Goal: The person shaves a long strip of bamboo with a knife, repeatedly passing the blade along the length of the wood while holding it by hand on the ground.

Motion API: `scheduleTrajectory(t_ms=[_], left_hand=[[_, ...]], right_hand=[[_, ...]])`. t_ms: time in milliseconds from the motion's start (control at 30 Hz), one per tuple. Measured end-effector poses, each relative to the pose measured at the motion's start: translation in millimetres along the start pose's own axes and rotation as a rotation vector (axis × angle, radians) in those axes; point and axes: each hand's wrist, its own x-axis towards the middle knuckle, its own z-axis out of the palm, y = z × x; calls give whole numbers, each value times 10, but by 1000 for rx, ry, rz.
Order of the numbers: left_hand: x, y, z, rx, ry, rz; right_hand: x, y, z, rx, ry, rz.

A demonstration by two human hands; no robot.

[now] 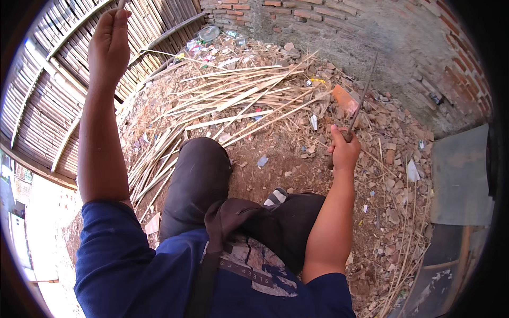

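1. Rising beyond the fingers of the right hand (345,149), a weathered brick wall (339,32) curves across the far side.
2. Slatted bamboo screening (58,69) stands behind and to the left of the left hand's (110,42) fingers.
3. Rubble-strewn ground (281,159) spreads below and between the two sets of fingers, brown soil mixed with broken pieces.
4. Pale split strips (244,100) lie in a loose, crisscrossed heap, to the right of the left fingers and to the left of the right ones, touched by neither hand.
5. A grey sheet panel (461,175) stands well to the right of the right fingers.
6. A dark-clad knee (196,175) is bent between the hands, lower than the left fingers.
7. A long, narrow-bladed knife (365,90) is in the right hand; its blade slants up and rightward from the fingers, which are curled around the dark handle.
8. An orange brick piece (345,100) lies on the rubble just beyond the right fingers, near the blade.
9. A white scrap (413,171) lies to the right of the right fingers.
10. A slim piece (122,3) is pinched in the left fingers, which are pressed together; the upper edge cuts it off, so I cannot tell what it is.
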Motion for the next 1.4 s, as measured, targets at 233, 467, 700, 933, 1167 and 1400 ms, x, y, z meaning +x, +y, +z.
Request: scheduleTrajectory(t_ms=[233,467,700,933,1167,1400], left_hand=[[-1127,-630,566,11,-1114,-437],[-1501,-1371,1227,167,-1221,-385],[-331,-1130,1519,228,-611,143],[-797,-1810,456,93,-651,-87],[-3549,-3391,-699,216,-595,-900],[-5752,-3002,-1286,136,-927,-1488]], right_hand=[[70,-28,143,388,109,155],[103,-69,260,368,98,270],[143,-75,703,370,-4,237],[-93,-79,839,169,-5,117],[-115,-235,725,76,75,-4],[-21,-177,564,-42,54,44]])
